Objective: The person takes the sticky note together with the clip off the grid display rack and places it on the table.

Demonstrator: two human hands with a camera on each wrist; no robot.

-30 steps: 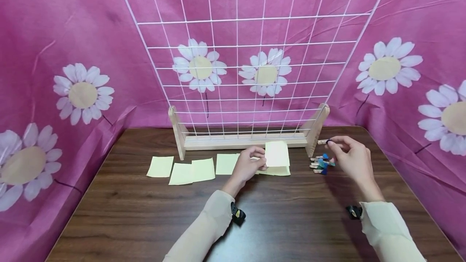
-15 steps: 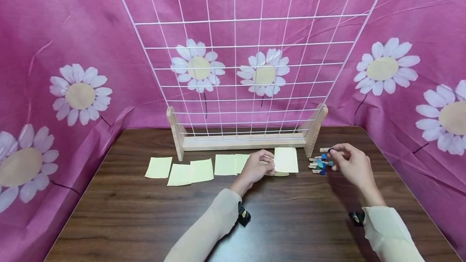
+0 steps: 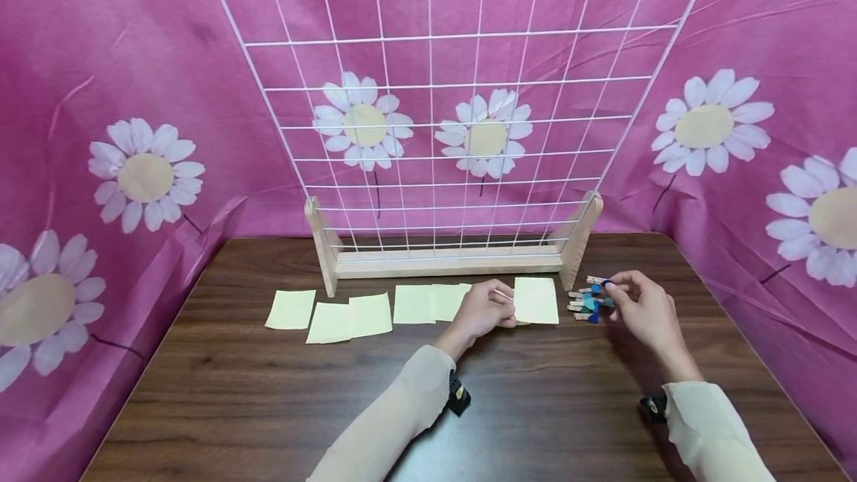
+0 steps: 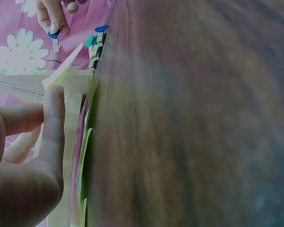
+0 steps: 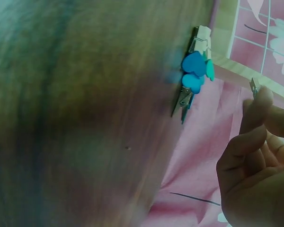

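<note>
My left hand (image 3: pixel 483 309) pinches a pale yellow sticky note (image 3: pixel 537 300) by its left edge, above the table in front of the rack's right end. In the left wrist view the note (image 4: pixel 62 71) stands off past my fingertips. Between thumb and fingers, my right hand (image 3: pixel 648 312) holds a small wooden clothespin (image 3: pixel 595 280) with a blue end; in the right wrist view only the tip of that clothespin (image 5: pixel 255 87) pokes out. Just below it on the table lies a pile of several mini clothespins (image 5: pixel 193 66) with blue and green heart-shaped ends.
A white wire grid (image 3: pixel 431 84) stands upright in a wooden base (image 3: pixel 448 265) at the table's back. Several yellow sticky notes (image 3: pixel 370 315) lie in a row before it, some partly behind my left hand. Pink flowered cloth (image 3: pixel 254 155) surrounds the brown table (image 3: pixel 268 407).
My left hand has carried the sticky note to the right and slightly toward me. My right hand, still holding the clothespin, has come down a little closer to the pile.
</note>
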